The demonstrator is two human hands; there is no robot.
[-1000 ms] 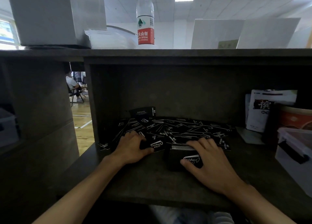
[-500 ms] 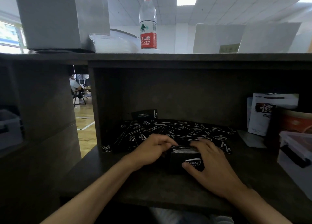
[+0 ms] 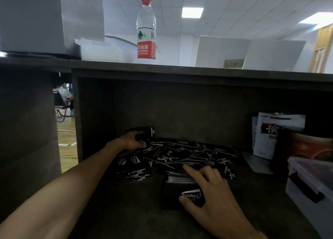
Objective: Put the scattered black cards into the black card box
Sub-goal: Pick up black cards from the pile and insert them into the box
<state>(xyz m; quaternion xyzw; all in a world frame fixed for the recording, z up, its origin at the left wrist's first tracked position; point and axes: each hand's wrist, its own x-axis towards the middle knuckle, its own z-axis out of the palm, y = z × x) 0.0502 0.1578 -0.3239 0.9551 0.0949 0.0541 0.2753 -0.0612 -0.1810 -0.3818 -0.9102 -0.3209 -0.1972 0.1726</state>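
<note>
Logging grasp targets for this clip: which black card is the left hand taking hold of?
The upright black card leaning against the shelf's back wall; the left hand grips its lower edge, while the other scattered black cards lie flat.

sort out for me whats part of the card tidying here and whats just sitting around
Part of the job: scattered black cards, black card box, left hand, right hand.

Just lying about: water bottle, white packet, clear plastic bin, red tub.
</note>
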